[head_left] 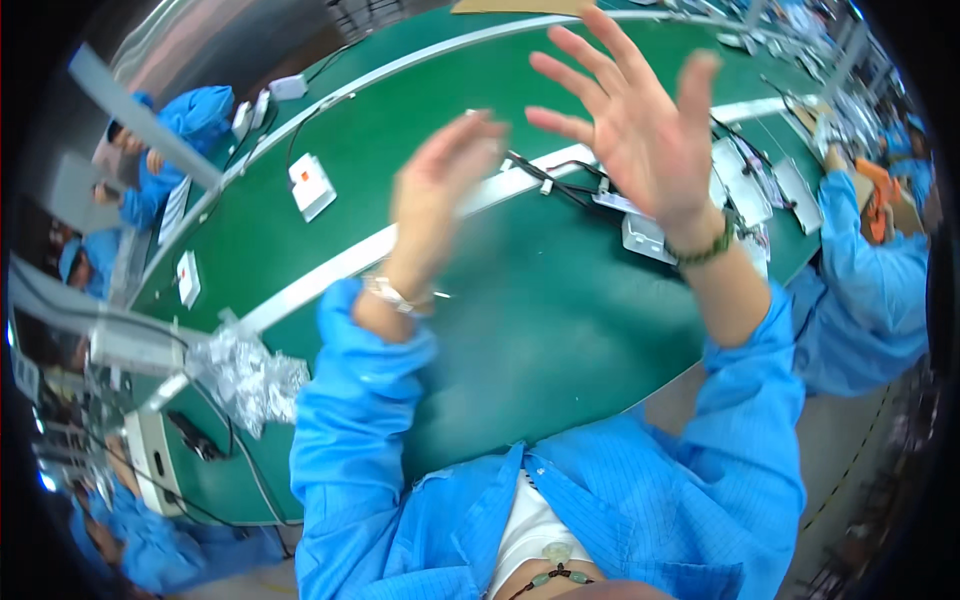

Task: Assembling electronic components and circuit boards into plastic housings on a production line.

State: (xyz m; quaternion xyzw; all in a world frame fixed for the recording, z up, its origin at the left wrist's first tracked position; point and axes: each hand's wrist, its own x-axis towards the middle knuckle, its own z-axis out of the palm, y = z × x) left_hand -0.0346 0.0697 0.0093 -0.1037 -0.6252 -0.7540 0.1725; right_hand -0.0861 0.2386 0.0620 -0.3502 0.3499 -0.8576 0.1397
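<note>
At the far left, a co-worker in blue (pixel 200 110) is partly covered by a pale post (pixel 150 120); lower down, other figures fade into the dark rim. On the lower-left counter (pixel 560 310) lies a black object (pixel 195 437), its kind not discernible. Next comes a heap of crumpled clear plastic (pixel 255 375), contents unreadable. Beyond the heap, on the green lane (pixel 400 110), lie a small white unit (pixel 188 278) and a bigger-looking white box (pixel 312 187) with an orange mark.

My left hand (pixel 440 170), pale bracelet (pixel 388 293) at the wrist, is raised and blurred; I cannot tell whether its fingers meet or hold anything. Between my hands, black cables (pixel 570 188) cross the white rail (pixel 340 270), their right ends hidden behind my right hand (pixel 640 140). That hand is raised, palm toward me, fingers spread well apart, gripping nothing. The white casing (pixel 645 237) sits on the counter just beside my right wrist, its right portion covered by the wrist and green bracelet (pixel 705 247). Farther right lie an open white shell (pixel 740 182) and a pale cover (pixel 800 195), with dark wires between. At the right edge, a second co-worker (pixel 870 280) in blue is partly cut off.
</note>
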